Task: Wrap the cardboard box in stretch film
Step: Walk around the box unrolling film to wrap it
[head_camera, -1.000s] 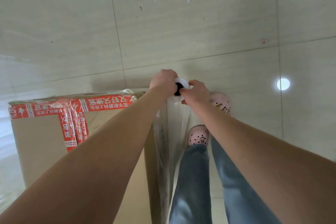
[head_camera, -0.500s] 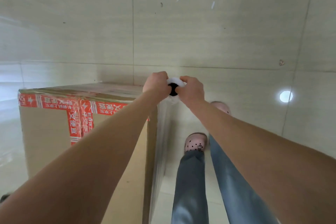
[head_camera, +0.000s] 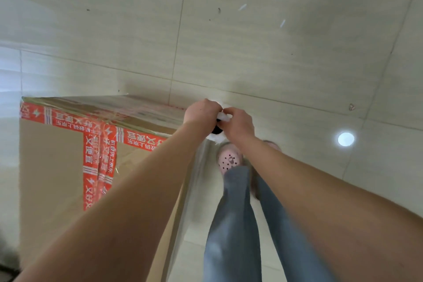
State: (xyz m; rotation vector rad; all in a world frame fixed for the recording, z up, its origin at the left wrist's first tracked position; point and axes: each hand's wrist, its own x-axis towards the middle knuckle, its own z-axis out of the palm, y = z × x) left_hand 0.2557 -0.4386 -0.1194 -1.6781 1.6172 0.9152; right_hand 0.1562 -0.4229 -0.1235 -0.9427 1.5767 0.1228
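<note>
Fingers [head_camera: 229, 112] of the right hand [head_camera: 240, 124] curl over the top rim of an upright white roll of stretch film [head_camera: 217, 139] with a dark hollow core. The left hand [head_camera: 201, 114] grips the same end from the opposite side. Its knuckles face the camera and its fingertips are hidden behind the roll, so both hands are clamped on the roll with no gap between them. The two bare forearms reach in from the lower corners of the view and meet at this point. The roll hangs just beside the near upper corner of a large brown cardboard box [head_camera: 52, 167], which stands on the floor to the left of the person. From the roll a clear sheet of film [head_camera: 194, 181] runs down along the vertical edge of the box, lying against the cardboard in streaky, shiny folds. Glossy, wrinkled film also covers the top edge of the box. There, bands of red packing tape [head_camera: 100, 160] printed with white characters cross in a T shape. Below the hands are the person's legs in blue jeans [head_camera: 233, 224] and one pink perforated clog [head_camera: 229, 160]; the other foot is mostly hidden behind the right wrist. All of it rests on a floor of pale beige tiles [head_camera: 251, 52] with thin grout lines. A round white reflection of a light [head_camera: 346, 139] sits well to the right, and a small scrap of debris [head_camera: 351, 106] lies beyond it.
</note>
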